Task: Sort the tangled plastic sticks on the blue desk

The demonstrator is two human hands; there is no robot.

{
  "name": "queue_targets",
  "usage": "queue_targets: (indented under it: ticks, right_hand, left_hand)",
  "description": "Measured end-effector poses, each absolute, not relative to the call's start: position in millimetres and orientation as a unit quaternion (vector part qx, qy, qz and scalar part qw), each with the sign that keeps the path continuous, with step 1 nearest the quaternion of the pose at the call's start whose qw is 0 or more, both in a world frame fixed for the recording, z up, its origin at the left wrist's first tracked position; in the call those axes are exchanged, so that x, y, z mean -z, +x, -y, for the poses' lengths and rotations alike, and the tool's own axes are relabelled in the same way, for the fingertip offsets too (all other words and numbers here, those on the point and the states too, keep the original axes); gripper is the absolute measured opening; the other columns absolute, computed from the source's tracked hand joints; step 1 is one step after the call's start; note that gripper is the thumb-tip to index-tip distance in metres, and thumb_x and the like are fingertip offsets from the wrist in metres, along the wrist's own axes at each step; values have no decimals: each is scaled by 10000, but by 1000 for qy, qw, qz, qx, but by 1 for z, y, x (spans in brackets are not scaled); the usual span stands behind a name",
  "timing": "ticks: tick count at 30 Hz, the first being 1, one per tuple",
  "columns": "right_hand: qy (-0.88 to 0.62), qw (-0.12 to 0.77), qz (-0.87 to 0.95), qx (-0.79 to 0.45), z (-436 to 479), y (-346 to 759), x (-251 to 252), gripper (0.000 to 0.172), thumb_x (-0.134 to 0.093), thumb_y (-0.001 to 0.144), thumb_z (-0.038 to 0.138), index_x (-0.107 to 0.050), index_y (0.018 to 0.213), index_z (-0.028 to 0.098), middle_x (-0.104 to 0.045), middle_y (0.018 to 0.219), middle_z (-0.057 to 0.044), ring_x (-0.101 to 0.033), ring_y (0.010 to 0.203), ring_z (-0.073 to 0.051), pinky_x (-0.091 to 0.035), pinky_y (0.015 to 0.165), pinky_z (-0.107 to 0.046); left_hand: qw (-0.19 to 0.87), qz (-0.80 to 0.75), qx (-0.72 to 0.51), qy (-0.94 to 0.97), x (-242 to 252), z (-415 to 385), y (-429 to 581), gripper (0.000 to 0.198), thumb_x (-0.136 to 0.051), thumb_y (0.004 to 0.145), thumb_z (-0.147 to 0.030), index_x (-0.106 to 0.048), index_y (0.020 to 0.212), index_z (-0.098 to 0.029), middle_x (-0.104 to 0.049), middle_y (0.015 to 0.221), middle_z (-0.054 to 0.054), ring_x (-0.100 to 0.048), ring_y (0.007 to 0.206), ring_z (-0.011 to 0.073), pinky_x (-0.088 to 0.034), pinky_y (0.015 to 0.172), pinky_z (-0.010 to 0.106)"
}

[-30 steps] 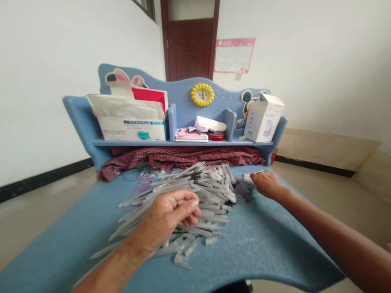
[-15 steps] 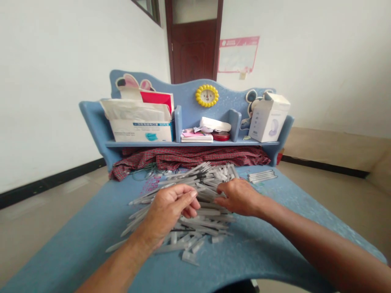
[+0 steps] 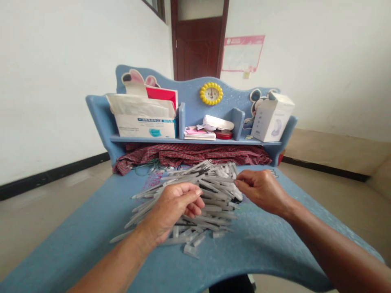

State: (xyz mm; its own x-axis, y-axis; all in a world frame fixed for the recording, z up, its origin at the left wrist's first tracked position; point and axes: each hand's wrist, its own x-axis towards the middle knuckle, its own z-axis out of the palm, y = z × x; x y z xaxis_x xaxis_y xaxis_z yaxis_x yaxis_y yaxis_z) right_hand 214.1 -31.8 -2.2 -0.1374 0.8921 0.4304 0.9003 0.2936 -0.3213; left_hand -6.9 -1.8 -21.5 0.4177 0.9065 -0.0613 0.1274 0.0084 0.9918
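Observation:
A loose heap of translucent pen barrels (image 3: 214, 207), with some dark pieces among them, lies on the blue desk (image 3: 244, 252). Over the heap's left side is my left hand (image 3: 180, 203), thumb pressed to a curled forefinger; whatever it may hold is hidden. My right hand (image 3: 259, 189) is at the heap's right edge, fingertips pinched on the end of a pale pen barrel (image 3: 224, 180) that points left over the pile. Several short clear pen caps (image 3: 192, 250) lie at the near side. Behind my right hand, the tips of a few pens (image 3: 274, 173) show.
A blue shelf (image 3: 195, 141) rises along the desk's back, carrying a mask box (image 3: 146, 127), papers (image 3: 200, 135), a red tin (image 3: 224, 134) and a white box (image 3: 273, 118). A yellow-rimmed clock (image 3: 211, 94) is on its backboard. Checked cloth (image 3: 195, 154) is bundled below.
My right hand has moved right and closed on the end of a pen barrel, covering most of the row of pens behind. My left hand keeps its pose. The view has shifted slightly.

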Motion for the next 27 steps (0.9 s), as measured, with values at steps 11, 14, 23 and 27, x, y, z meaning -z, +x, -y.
queue_targets:
  ticks: [11,14,23,27]
  right_hand:
    - [-479,345,804,69,58,176,20,219,-449,826,214,-599,686,138,-507,495,16,-418,436,-63,-262,463,-203]
    - [-471,319,823,11,57,172,20,208,-465,834,271,-621,788,140,-546,532,8,-455,464,-71,-287,481,-195]
    - [-628,160,761,-36,8,192,27,244,-520,784,366,-676,723,190,-640,638,-33,-543,583,-126,-299,518,-223]
    - [-623,162,763,-56,0,191,39,225,-486,788,287,-672,706,191,-637,628,-25,-547,589,-117,-308,527,-214]
  left_hand:
    - [713,-353,-371,479,23,5,-5,203,-586,774,-230,-582,950,-129,-657,746,74,-598,581,128,-444,470,198]
    - [724,-331,-420,435,24,0,-7,149,-573,782,-181,-600,918,-129,-639,700,46,-582,542,102,-452,471,187]
    - [686,-331,-515,394,22,-13,-17,60,-543,794,-154,-597,805,-130,-634,711,36,-609,583,123,-449,440,182]
    - [673,-338,-523,400,23,-15,-20,67,-536,796,-150,-593,797,-116,-633,697,44,-604,572,120,-443,435,180]
